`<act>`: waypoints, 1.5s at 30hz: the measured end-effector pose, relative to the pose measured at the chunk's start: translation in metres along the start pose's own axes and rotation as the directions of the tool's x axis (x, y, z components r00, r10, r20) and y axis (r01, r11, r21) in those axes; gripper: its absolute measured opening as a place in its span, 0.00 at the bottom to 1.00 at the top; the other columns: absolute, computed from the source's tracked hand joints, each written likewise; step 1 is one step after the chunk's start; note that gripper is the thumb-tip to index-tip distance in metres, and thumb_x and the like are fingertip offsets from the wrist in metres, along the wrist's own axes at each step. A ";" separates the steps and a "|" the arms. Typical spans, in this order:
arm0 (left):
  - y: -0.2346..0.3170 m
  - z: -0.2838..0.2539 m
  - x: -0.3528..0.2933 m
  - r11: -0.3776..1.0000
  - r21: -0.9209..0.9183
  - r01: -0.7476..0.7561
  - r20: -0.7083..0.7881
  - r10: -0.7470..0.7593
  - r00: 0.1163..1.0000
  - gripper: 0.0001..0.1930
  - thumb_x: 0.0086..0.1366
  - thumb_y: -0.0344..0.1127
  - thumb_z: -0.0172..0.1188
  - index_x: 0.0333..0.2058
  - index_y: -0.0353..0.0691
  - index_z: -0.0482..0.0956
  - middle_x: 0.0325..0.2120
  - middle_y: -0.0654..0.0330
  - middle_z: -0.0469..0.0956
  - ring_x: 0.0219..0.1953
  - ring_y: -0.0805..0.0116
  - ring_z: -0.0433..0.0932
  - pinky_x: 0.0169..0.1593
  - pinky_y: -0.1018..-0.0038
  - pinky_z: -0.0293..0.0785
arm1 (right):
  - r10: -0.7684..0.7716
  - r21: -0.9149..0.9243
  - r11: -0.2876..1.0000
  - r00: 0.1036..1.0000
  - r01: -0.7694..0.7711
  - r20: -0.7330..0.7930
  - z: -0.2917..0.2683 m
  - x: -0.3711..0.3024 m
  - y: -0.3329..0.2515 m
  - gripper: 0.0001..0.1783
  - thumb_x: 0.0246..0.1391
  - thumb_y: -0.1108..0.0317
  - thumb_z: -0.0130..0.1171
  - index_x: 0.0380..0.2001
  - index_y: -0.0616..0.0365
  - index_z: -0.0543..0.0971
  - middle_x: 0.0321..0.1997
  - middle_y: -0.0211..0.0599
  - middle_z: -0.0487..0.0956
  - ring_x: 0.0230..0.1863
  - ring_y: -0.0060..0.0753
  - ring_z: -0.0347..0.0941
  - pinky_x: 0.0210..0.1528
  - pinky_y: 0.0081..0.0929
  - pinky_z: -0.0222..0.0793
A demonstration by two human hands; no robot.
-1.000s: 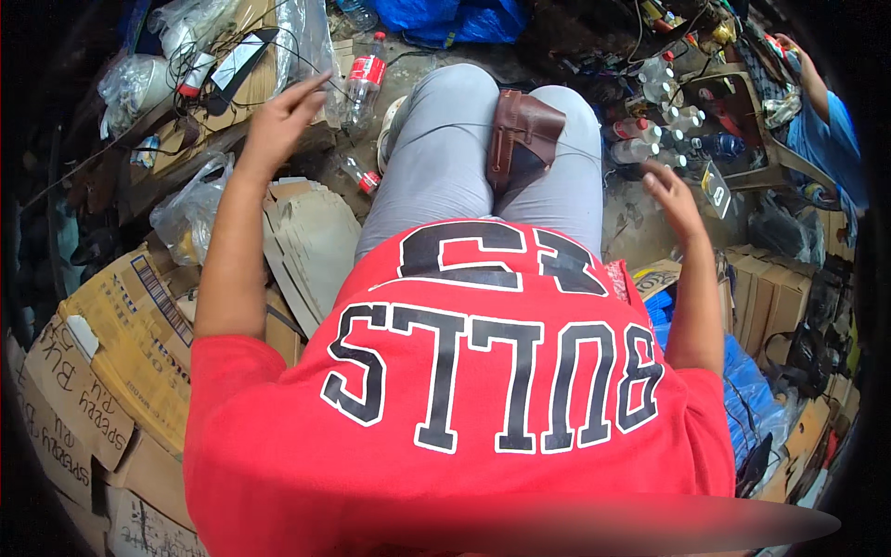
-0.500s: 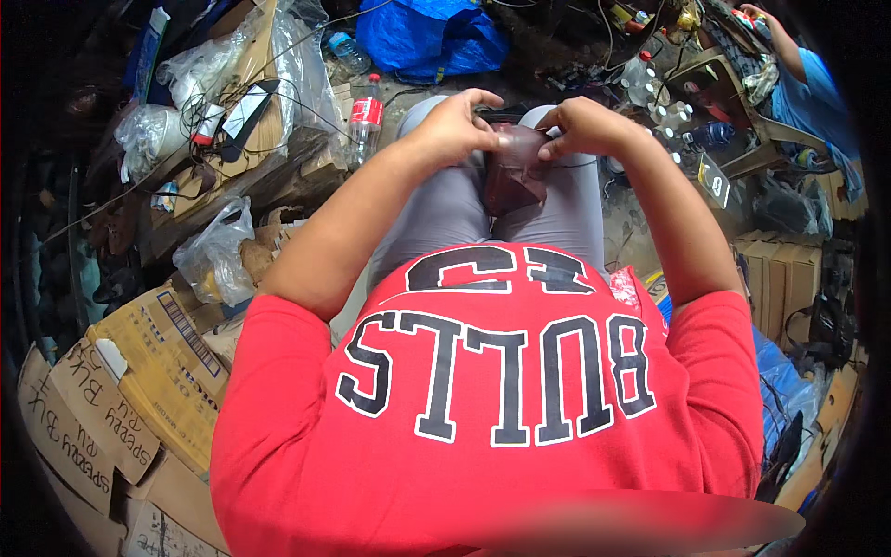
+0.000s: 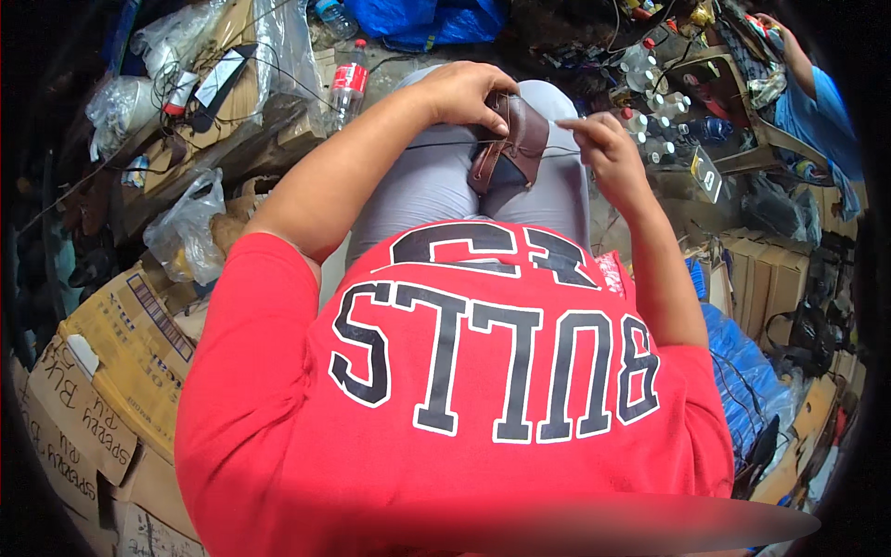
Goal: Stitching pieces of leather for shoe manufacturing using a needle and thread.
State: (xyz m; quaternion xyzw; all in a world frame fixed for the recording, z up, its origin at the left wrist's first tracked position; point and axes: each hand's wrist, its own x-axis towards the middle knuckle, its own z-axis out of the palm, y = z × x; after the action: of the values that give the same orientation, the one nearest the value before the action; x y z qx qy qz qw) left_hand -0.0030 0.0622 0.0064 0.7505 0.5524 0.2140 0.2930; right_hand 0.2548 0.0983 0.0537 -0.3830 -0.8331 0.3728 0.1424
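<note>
A brown leather shoe upper (image 3: 525, 135) with a dark inside rests between my thighs, over my grey trousers. My left hand (image 3: 464, 93) grips its far left side, thumb on the leather and fingers curled behind, mostly hidden. A thin dark cord (image 3: 441, 144) runs out from the upper to the left. Another thin strand (image 3: 561, 149) stretches from its right side to my right hand (image 3: 608, 153). The right fingers are closed in a pinch, just off the leather above my right thigh; their tips are slightly blurred.
A bottle with a red label (image 3: 349, 85) stands beyond my left knee, near a blue plastic sheet (image 3: 427, 20). Several bottles (image 3: 659, 125) crowd the right. Cardboard boxes (image 3: 130, 325) lie at left. Another person's blue sleeve (image 3: 821, 121) shows at far right.
Both hands held the upper before. My right hand has let go of it and drawn back to the right with the strand. The upper has turned, showing its dark inside.
</note>
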 end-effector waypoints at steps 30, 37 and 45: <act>0.001 -0.007 -0.006 0.986 -0.125 0.108 0.080 -0.098 0.992 0.33 0.41 0.41 0.73 0.50 0.43 0.76 0.41 0.54 0.80 0.44 0.61 0.78 0.49 0.71 0.71 | -0.192 -0.365 0.907 0.978 0.209 0.082 0.022 -0.001 -0.021 0.07 0.50 0.65 0.61 0.32 0.52 0.82 0.28 0.35 0.77 0.34 0.36 0.73 0.46 0.34 0.60; -0.001 -0.003 -0.005 0.993 -0.110 0.042 0.028 -0.039 0.999 0.33 0.40 0.46 0.72 0.48 0.44 0.77 0.41 0.53 0.80 0.44 0.57 0.78 0.48 0.68 0.72 | -0.058 0.092 0.995 0.992 0.048 0.110 0.028 0.002 0.002 0.10 0.46 0.72 0.65 0.35 0.53 0.83 0.25 0.28 0.73 0.28 0.20 0.67 0.33 0.21 0.65; 0.003 0.003 -0.006 0.990 -0.110 0.083 -0.037 -0.087 0.995 0.28 0.40 0.40 0.73 0.42 0.39 0.77 0.35 0.54 0.80 0.39 0.58 0.79 0.44 0.69 0.72 | -0.189 -0.029 0.982 0.982 0.188 -0.010 0.045 0.005 0.010 0.07 0.46 0.72 0.63 0.32 0.55 0.81 0.28 0.36 0.76 0.29 0.33 0.72 0.35 0.27 0.67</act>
State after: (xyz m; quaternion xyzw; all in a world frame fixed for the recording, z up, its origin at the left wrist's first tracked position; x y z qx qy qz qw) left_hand -0.0006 0.0547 0.0062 0.7045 0.5774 0.2469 0.3307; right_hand 0.2325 0.0833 0.0153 -0.3067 -0.8699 0.3434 0.1769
